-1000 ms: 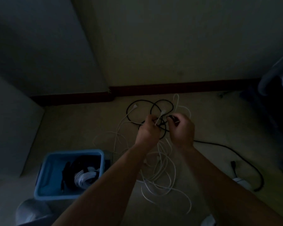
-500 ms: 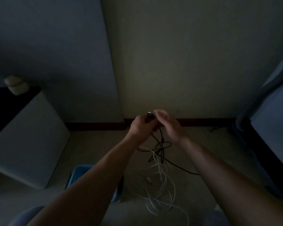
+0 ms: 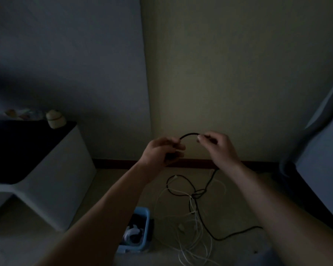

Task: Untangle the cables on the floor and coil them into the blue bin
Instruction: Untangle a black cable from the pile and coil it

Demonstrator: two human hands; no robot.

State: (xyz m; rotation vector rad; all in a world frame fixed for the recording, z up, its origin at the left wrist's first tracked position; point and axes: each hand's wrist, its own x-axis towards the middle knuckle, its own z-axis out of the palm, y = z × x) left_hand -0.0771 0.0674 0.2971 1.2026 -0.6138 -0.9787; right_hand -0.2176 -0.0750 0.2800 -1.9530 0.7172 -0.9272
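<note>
Black cable [image 3: 188, 134] arched between left hand [image 3: 161, 153] and right hand [image 3: 218, 147], both pinched on it; rest trailed to the 6 o'clock floor tangle with white cables [image 3: 195, 225]. Blue bin [image 3: 145, 230] at 7.

A matt, rubbery-looking sheath is seen on the black cable [image 3: 188, 134]; a smoother, faintly shiny plastic jacket is shown by the white cables [image 3: 195, 223]; the blue bin [image 3: 145, 227] appears moulded in smooth plastic with a dull sheen; the floor [image 3: 108, 191] looks pale and matt; the walls [image 3: 219, 73] are seen as flat, matt paint; a dark, slightly glossy skirting board [image 3: 119, 163] is visible; finer texture cannot be told in the dim light.
</note>
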